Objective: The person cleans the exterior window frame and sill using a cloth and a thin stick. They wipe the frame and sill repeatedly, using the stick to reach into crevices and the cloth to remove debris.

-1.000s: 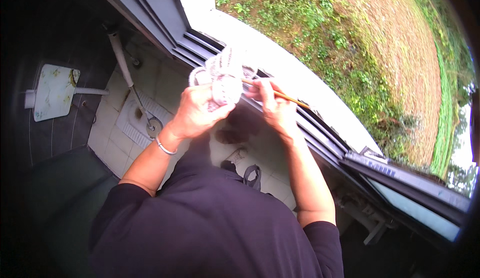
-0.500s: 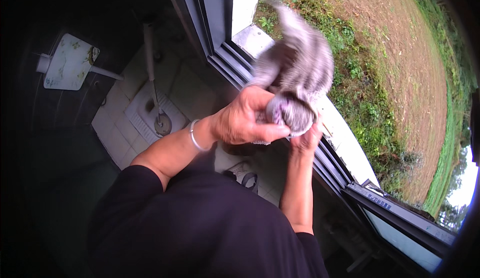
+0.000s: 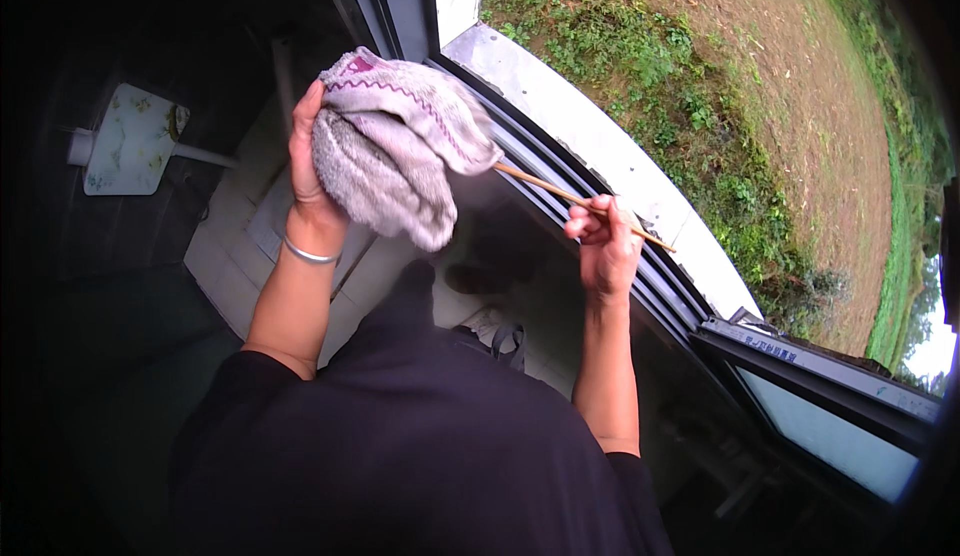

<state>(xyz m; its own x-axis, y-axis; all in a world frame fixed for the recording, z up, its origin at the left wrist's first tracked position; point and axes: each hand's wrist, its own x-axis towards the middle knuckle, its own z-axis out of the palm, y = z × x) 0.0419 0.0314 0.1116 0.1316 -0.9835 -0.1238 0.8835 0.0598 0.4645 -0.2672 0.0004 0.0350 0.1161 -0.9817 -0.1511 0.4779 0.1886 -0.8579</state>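
Note:
A greyish-white terry cloth (image 3: pixel 385 156) with a purple zigzag trim hangs in loose folds from my left hand (image 3: pixel 312 201), whose fingers are closed round its left side. A silver bangle circles that wrist. My right hand (image 3: pixel 610 256) pinches a thin wooden stick (image 3: pixel 540 185), much like a chopstick, between thumb and fingers over the window track (image 3: pixel 655 306). The stick slants up to the left, and its far end meets the right edge of the cloth. Whether it goes on behind the cloth is hidden.
Beyond the sliding window, a pale tiled sill (image 3: pixel 560 91) borders green plants and a brown field. A glass sash (image 3: pixel 830 426) stands at lower right. On the left, a light marbled panel (image 3: pixel 138 141) hangs on the dark wall, above a tiled floor (image 3: pixel 225 256).
My hands have moved apart, the left one going left with the cloth. The cloth, bunched and swinging over the window before, now hangs spread out. The stick has come into sight in my right hand.

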